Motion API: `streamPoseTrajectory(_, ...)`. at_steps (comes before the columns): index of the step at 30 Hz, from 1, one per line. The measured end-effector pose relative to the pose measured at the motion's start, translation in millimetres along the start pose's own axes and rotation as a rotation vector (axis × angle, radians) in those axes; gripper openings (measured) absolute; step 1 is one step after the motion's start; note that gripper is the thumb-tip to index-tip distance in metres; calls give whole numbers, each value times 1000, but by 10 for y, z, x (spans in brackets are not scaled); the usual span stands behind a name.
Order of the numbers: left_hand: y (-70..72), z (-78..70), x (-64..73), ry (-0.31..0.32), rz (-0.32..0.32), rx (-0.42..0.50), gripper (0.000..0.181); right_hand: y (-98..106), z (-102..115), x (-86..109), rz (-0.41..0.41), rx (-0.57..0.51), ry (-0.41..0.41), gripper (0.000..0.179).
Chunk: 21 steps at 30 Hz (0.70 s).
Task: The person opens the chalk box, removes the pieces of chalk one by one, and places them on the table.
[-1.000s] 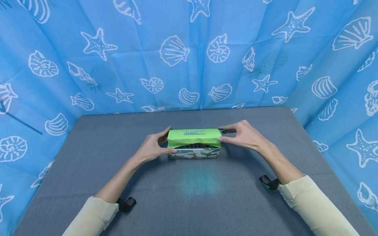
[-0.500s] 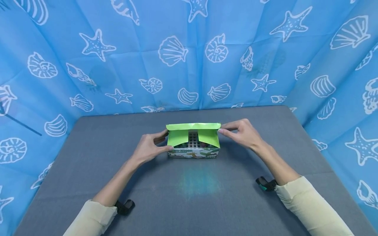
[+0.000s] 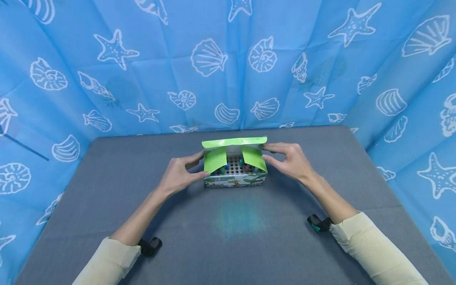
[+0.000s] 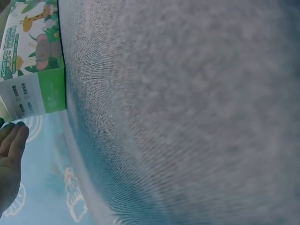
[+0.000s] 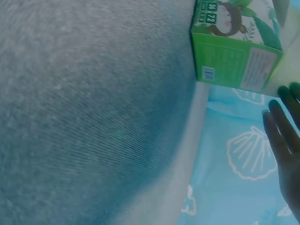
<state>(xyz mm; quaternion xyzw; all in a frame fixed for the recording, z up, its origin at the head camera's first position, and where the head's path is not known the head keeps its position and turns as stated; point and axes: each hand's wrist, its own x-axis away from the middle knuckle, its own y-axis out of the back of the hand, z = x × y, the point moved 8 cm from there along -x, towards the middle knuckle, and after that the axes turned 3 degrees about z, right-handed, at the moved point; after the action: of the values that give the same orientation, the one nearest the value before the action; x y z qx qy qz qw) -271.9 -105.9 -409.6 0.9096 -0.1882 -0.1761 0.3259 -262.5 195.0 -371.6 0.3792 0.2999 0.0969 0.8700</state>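
A small cardboard box (image 3: 235, 182) with animal pictures stands on the grey table, its green lid (image 3: 234, 141) raised at the back. Two green side flaps (image 3: 215, 160) lean inward over a holed tray (image 3: 234, 166), where several small coloured tips show, their kind unclear. My left hand (image 3: 178, 176) spans the left end, thumb at the front corner and fingers toward the lid. At the right end, my right hand (image 3: 293, 160) has its thumb by the flap and fingers by the lid edge. Both wrist views show extended fingers beside the box ends; exact contact is partly hidden.
The grey cloth-covered table (image 3: 235, 245) spreads around the box. A blue curtain (image 3: 160, 71) with shells and starfish hangs behind it and along both sides. Black wrist devices (image 3: 149, 246) sit below each sleeve cuff.
The lid has swung up and back from over the box, uncovering the side flaps and the holed tray. Both hands have moved slightly with it, staying at the box's two ends.
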Motion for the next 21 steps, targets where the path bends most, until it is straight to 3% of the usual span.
streamPoseTrajectory(7,-8,-22,-78,1,21,-21,79,-62,-63,-45,-4,-4,-32,33)
streamPoseTrajectory(14,-62,11,-118,43,84,-51,91,-156,-149,-71,77,40,-99,40)
streamPoseTrajectory(21,-102,44,-138,43,160,-131,93,-246,-165,-22,168,137,-100,50)
